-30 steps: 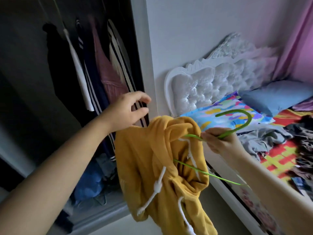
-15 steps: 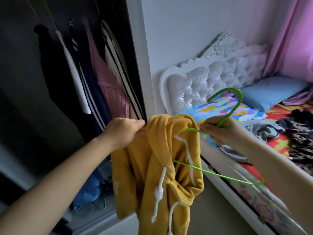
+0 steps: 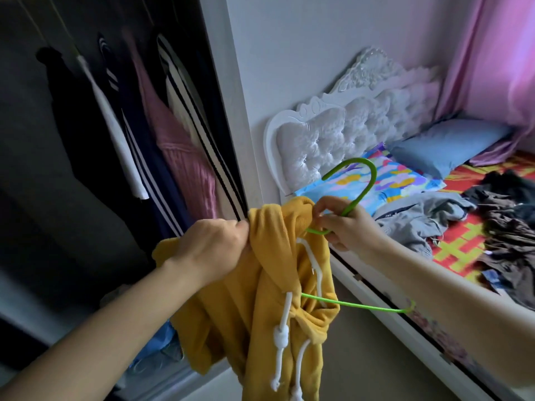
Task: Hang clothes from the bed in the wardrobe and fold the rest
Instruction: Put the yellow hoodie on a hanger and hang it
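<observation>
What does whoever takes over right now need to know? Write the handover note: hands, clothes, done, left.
Left hand grips the yellow hoodie by its shoulder fabric.
Right hand holds the green hanger at the base of its hook; one hanger arm is inside the hoodie, the other sticks out bare.
Done: several garments already hang in the wardrobe.
Left: seat the hoodie fully on the hanger and hang it up; then deal with the grey garment and the dark clothes pile lying on the bed.
</observation>
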The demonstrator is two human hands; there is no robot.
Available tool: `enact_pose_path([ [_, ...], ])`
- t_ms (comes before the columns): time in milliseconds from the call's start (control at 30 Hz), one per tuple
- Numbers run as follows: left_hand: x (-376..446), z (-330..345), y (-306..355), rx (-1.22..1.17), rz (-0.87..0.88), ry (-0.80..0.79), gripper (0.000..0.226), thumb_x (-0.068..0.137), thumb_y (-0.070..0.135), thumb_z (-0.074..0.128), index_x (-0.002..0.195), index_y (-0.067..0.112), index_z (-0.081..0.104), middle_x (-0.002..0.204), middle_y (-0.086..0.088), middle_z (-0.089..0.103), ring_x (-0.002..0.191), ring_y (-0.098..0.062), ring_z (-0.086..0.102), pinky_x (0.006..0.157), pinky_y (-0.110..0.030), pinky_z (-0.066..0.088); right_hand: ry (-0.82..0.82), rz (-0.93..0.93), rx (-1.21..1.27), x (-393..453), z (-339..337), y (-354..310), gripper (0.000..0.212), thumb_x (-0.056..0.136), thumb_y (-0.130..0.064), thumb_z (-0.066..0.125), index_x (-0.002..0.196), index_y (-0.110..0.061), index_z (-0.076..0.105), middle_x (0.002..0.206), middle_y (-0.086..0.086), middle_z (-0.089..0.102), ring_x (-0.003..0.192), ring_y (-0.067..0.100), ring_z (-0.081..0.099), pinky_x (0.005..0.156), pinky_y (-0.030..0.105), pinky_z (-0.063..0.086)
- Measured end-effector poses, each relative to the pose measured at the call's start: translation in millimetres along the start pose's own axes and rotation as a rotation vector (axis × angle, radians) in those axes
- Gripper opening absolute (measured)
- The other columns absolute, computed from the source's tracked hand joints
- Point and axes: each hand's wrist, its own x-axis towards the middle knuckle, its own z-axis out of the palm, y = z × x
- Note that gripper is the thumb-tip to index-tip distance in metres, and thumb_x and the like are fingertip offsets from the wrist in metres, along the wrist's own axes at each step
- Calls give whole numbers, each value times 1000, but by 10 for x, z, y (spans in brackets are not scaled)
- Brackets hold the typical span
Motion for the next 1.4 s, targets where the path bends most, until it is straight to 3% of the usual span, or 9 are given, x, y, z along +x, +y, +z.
enact_pose_path([
  [433,179,-140,90,-1,10,33,28,72,7,34,49,6,50,36,-4,45,24,-19,42,28,-17,28,-76,-386,-280,115,78,-93,10,81,-14,51,73,-20,52,63,-13,51,58,-2,51,60,18,47],
  [600,156,-107,-144,-2,-177,-58,16,65,6,54,52,3,48,37,-13,48,25,-31,46,26,-24,29,483,-780,-403,-6,-146,161,12,80,-19,52,78,-9,58,72,1,56,66,1,46,67,3,35],
  [667,107,-77,-238,-68,-277,-71,19,70,9,52,54,0,47,42,-20,51,31,-37,49,36,-26,30,476,-796,-464,-110,-214,362,12,80,-12,47,78,-6,57,66,6,56,61,7,45,62,6,34],
  [800,77,-75,-297,-104,-332,6,27,80,13,45,60,-4,50,53,-26,56,44,-42,55,49,-30,29,-132,-475,-693,-175,0,875,26,83,-21,59,103,-6,65,97,8,64,87,12,61,75,13,45],
  [900,119,-132,-312,-159,-383,67,33,83,20,39,71,-7,53,68,-30,60,61,-46,57,54,-33,28,-280,-293,-758,-72,229,1069,69,76,-38,65,133,-4,45,140,10,42,132,19,36,107,21,24],
  [1033,59,-190,-368,-194,-481,91,32,93,19,41,84,-7,57,83,-29,61,75,-43,58,58,-33,27,-279,-144,-575,141,432,920,62,75,-24,74,130,-12,46,117,-2,49,112,13,44,94,23,37],
  [1167,-124,-262,-519,-159,-631,75,29,97,16,41,86,-6,57,88,-28,61,79,-41,57,58,-33,27,-403,-59,-893,220,524,869,14,83,-26,65,94,-17,61,90,-1,53,90,15,48,78,25,36],
  [1267,-333,-290,-619,-142,-714,51,29,96,13,41,85,-7,57,86,-28,61,77,-41,56,57,-34,30,-404,-27,-1048,238,352,846,23,84,-34,63,92,-12,60,88,0,52,90,19,49,86,29,36],
  [1400,-584,-274,-588,-219,-835,26,26,96,10,41,83,-8,56,86,-30,59,81,-42,56,60,-31,27,-151,-70,-835,253,48,807,20,74,-28,75,76,-15,59,71,2,53,75,23,51,59,23,35],
])
